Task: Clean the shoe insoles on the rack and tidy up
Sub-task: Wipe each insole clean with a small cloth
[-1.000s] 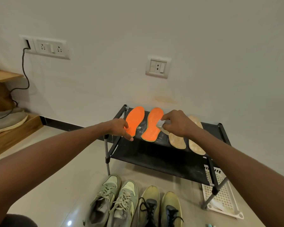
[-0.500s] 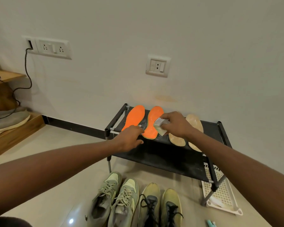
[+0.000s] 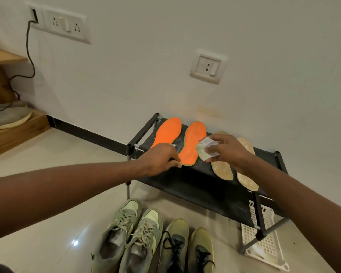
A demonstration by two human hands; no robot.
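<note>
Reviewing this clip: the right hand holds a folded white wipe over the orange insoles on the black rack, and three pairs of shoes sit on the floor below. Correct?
Not quite: the head view shows two pairs of shoes on the floor, not three. The rest stands: the right hand holds the folded white wipe by the orange insoles on the black rack.

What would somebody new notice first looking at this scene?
The two bright orange foam insoles on the low black rack by the wall stand out most. The right hand holds a crumpled white wipe at the nearer one's edge while the left hand rests at their heels. Four worn greenish sneakers line the floor in front.
</note>
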